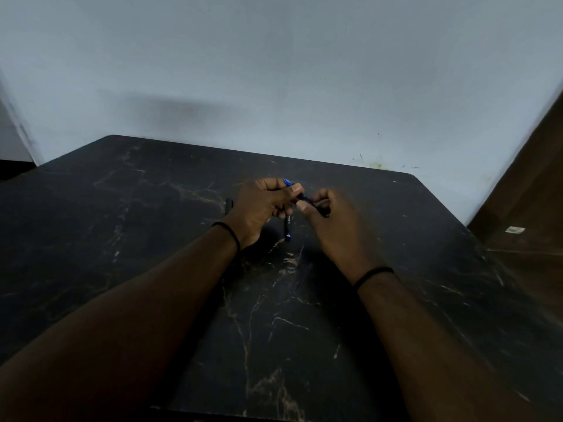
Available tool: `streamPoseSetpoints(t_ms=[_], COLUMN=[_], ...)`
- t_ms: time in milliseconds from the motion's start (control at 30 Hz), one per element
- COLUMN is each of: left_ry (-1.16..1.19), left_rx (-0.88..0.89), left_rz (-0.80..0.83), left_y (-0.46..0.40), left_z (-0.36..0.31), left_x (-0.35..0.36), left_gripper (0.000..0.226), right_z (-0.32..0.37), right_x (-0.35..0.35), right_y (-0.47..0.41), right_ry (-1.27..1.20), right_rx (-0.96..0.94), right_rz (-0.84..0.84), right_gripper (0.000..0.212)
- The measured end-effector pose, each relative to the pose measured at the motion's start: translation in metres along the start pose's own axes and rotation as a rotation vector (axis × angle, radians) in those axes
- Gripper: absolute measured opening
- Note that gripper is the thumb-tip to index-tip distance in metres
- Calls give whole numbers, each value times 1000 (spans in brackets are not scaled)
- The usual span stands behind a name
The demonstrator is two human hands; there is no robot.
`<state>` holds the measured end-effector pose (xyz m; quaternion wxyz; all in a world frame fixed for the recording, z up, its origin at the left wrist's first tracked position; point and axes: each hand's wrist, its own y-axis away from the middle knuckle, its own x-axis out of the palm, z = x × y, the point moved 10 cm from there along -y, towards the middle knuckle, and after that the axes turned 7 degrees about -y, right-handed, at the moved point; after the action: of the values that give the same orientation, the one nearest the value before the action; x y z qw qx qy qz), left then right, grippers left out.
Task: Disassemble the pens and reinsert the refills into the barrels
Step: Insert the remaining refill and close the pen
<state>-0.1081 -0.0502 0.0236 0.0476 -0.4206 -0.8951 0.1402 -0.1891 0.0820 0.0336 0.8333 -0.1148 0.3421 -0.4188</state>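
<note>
Both hands meet above the middle of the black marble table (152, 239). My left hand (262, 205) grips a dark pen with a blue end (288, 181) that sticks out past its fingers. My right hand (332, 220) pinches the same pen's other, dark part (320, 207) just to the right. A second dark pen (287, 228) with a blue tip lies on the table below and between the hands, partly hidden by the left hand. Another small dark piece (228, 205) lies left of my left hand.
A pale wall stands right behind the table's far edge. A brown wooden panel (530, 193) rises at the right side. The table's surface stretches wide to the left and toward me.
</note>
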Motion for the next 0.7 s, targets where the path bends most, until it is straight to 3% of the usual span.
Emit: streamPoseSetpoints(t_ms=[200, 333, 467, 600, 700], left_ry=[-12, -19, 27, 24, 15], left_rx=[-3, 6, -9, 0, 3], left_rz=[12, 20, 37, 35, 25], left_y=[1, 0, -3, -3, -3], left_z=[1, 3, 8, 9, 7], left_x=[1, 0, 2, 1, 0], left_gripper=[21, 19, 15, 14, 14], right_z=[-5, -8, -10, -4, 1], right_x=[0, 8, 2, -1, 2], right_y=[-4, -3, -4, -4, -3], right_ry=[14, 19, -46, 1, 21], right_rx=[-10, 26, 23, -24, -35], right_rz=[-21, 19, -37, -29, 6], right_gripper=[22, 56, 26, 21, 34])
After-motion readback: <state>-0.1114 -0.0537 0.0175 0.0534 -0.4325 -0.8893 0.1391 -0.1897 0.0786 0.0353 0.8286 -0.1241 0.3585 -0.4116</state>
